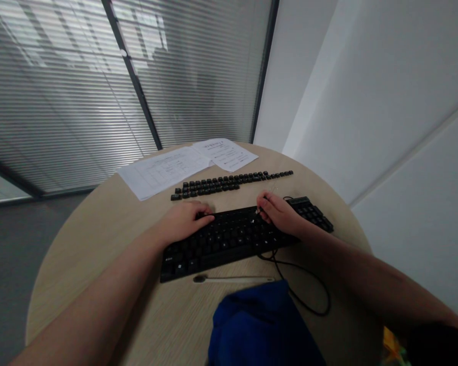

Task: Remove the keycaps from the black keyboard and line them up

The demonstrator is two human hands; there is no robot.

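A black keyboard (pixel 229 239) lies slantwise on the round table, its upper rows dark and apparently bare of keycaps. My left hand (pixel 185 219) grips its back left edge, thumb over the top and fingers curled at the rim. Over the upper right of the keys, my right hand (pixel 277 211) is closed in a pinch around a small dark tool with thin wire ends (pixel 274 189); most of it is hidden by the fingers. Behind the keyboard, loose black keycaps (pixel 213 185) stand in rows.
Printed paper sheets (pixel 168 170) lie at the table's far side. In front of the keyboard are a thin brush-like stick (pixel 236 279), a blue cloth (pixel 259 325) and the looped black cable (pixel 324 305). The wooden table (pixel 80 264) stands by a white wall and blinds.
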